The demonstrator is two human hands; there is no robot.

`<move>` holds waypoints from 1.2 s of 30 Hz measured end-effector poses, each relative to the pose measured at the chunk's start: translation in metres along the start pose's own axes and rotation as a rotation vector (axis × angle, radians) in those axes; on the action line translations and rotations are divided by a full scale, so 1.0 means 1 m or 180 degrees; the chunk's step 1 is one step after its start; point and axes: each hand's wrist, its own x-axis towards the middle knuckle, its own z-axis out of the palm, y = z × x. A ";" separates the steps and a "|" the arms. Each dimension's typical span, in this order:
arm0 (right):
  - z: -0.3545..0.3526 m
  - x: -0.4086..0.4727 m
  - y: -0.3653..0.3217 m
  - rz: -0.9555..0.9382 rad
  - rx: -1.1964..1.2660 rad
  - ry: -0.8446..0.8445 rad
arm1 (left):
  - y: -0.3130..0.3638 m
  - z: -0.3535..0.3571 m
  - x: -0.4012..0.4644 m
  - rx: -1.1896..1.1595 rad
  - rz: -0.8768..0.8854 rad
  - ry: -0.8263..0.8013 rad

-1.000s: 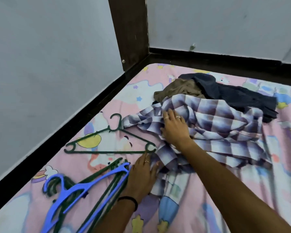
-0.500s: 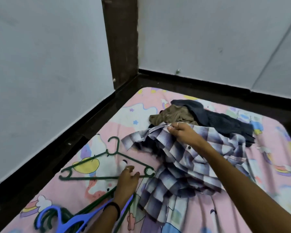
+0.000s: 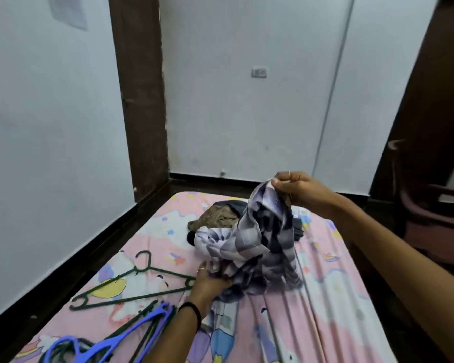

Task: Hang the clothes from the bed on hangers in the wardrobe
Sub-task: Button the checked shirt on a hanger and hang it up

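While right hand (image 3: 303,191) pinches it aloft — checked shirt (image 3: 257,239) hangs below.

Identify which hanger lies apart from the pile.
The green hanger lies alone on the bed beside the left hand; the others, including the blue hanger, are heaped together nearer the camera.

Left hand's fingers (image 3: 207,273) buried under checked shirt (image 3: 249,242); blue hanger (image 3: 100,344) cut by bottom edge.

free: bare bed sheet (image 3: 325,297) right of the left hand's (image 3: 210,282) fingers | blocked: checked shirt (image 3: 254,244) against fingertips; green hanger (image 3: 131,286) just left; hanger pile (image 3: 131,334) behind wrist; brown garment (image 3: 218,218) beyond
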 end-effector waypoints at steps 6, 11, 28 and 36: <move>-0.039 -0.067 -0.083 -0.0338 -0.0020 0.0687 | 0.030 0.036 -0.032 0.0636 0.0678 0.0670; -0.069 -0.109 -0.136 -0.0619 0.0168 0.1000 | 0.089 0.065 -0.053 0.2239 0.1833 0.0316; -0.191 -0.173 -0.130 0.0549 -0.0722 0.3162 | 0.311 0.073 -0.168 0.1517 0.2597 -0.1164; -0.146 -0.180 -0.110 0.0820 -0.1013 0.2226 | 0.380 0.121 -0.208 0.0125 0.1446 -0.0857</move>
